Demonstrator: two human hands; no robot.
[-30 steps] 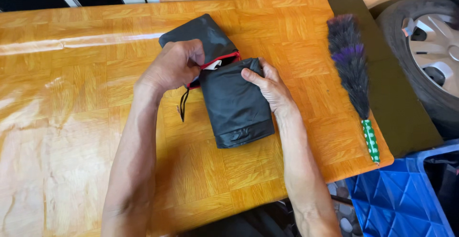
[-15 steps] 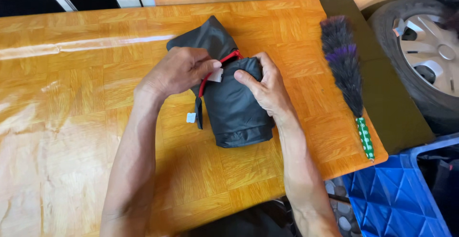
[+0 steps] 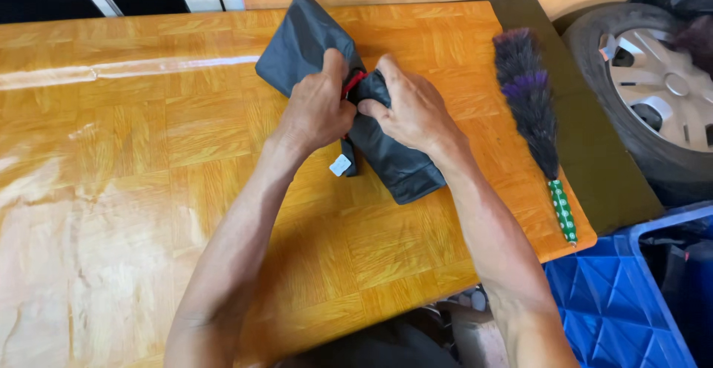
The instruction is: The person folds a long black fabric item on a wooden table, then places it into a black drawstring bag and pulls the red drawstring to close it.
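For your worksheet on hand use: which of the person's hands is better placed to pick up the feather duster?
Probably the right hand: the feather duster lies just beyond it on the table's right side, while the left hand is farther away. Both hands grip the dark fabric bundle.

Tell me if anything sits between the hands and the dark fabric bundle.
Nothing does: the left hand and right hand both already grip the dark fabric bundle on the wooden table. The feather duster lies apart, to the right.

The folded fabric bag [image 3: 304, 49] is dark grey with red trim and a small white tag. The tabletop [image 3: 148, 152] is glossy orange-yellow parquet. At three o'clock, the feather duster [image 3: 529, 101] is black and purple, its handle green with white dots. The crate [image 3: 616, 308] is blue.
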